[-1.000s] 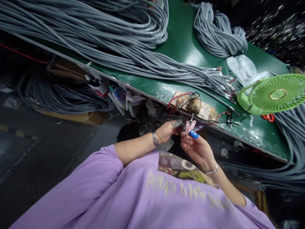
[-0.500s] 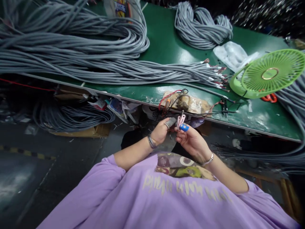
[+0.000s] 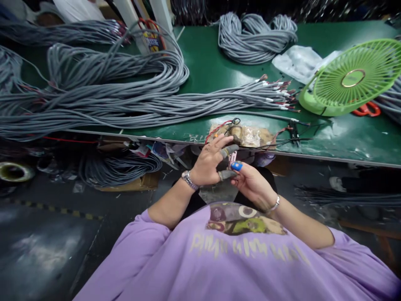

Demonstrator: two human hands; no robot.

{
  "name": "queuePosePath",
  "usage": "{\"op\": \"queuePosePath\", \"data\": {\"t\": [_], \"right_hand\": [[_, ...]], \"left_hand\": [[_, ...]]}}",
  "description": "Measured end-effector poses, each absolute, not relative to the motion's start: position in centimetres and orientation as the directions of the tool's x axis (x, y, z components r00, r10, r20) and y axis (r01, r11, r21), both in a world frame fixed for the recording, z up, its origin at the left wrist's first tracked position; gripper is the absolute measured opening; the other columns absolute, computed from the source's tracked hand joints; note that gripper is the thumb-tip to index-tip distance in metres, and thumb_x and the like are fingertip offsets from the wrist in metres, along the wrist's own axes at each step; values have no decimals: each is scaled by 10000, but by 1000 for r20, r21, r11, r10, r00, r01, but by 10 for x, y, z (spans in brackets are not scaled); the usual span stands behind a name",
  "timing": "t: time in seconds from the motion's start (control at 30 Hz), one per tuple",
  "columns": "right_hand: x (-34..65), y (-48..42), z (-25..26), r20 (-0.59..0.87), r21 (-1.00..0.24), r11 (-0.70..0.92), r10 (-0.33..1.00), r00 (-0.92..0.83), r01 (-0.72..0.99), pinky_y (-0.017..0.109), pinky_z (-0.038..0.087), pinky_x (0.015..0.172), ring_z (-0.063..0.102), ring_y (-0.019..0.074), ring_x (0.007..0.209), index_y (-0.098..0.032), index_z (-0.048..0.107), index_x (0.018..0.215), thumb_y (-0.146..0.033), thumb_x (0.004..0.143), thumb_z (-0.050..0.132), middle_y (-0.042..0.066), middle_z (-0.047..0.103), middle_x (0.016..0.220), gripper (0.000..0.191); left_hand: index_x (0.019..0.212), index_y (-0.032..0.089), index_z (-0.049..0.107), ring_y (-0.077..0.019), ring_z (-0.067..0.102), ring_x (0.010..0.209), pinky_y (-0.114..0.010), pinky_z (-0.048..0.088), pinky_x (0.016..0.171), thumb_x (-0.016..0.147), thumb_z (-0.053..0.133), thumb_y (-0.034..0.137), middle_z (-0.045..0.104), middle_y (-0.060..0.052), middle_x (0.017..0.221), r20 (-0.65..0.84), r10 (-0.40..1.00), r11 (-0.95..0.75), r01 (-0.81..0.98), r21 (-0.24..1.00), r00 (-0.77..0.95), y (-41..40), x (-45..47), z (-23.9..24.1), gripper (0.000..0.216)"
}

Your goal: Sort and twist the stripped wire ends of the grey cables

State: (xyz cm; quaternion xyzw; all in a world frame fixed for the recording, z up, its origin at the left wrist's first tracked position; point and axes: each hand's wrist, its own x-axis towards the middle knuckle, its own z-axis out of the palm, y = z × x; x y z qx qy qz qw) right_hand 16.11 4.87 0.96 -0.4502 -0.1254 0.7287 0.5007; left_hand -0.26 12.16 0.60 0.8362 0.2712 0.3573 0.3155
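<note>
In front of the table edge, my right hand (image 3: 254, 184) pinches a small pink clip-like piece (image 3: 233, 157) under a thumb with a blue cover. The piece stands upright with its pale end pointing away from me. Beside it, my left hand (image 3: 206, 165) is open, with thumb and fingers spread around the left of the piece. Grey covers wrap its thumb and forefinger. I cannot tell whether the left thumb touches the piece. Just beyond the hands, a taped board (image 3: 257, 137) with red and black wires lies on the table's edge.
Grey cables (image 3: 175, 100) with stripped ends stretch across the green table (image 3: 203, 46). A coiled cable bundle (image 3: 257, 39), clear plastic bag (image 3: 297, 62), green fan (image 3: 351, 79) and red-handled tool (image 3: 368, 109) lie beyond. Another cable coil (image 3: 122, 167) is under the table.
My left fingers have opened out from their closed pinch, and that hand has lifted toward the table. My right hand still pinches the pink piece. The view has shifted.
</note>
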Motion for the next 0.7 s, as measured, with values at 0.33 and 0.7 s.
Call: {"op": "queuePosePath", "data": {"t": [0.33, 0.7], "right_hand": [[160, 53, 10, -500, -611, -434, 860, -103, -662, 158, 392, 422, 372, 29, 470, -163, 584, 709, -322, 538, 919, -82, 463, 544, 409], [164, 60, 8, -480, -611, -432, 869, -124, -664, 159, 491, 441, 363, 10, 430, -155, 624, 732, -316, 500, 952, -98, 468, 531, 432]], "left_hand": [[1354, 164, 576, -353, 449, 1397, -437, 323, 1139, 675, 787, 509, 451, -193, 1518, 334, 618, -689, 286, 666, 711, 141, 2, 26, 791], [1369, 167, 565, -334, 451, 1400, -421, 287, 1180, 618, 842, 466, 504, -173, 1483, 309, 666, -619, 272, 737, 679, 145, 3, 26, 855]]}}
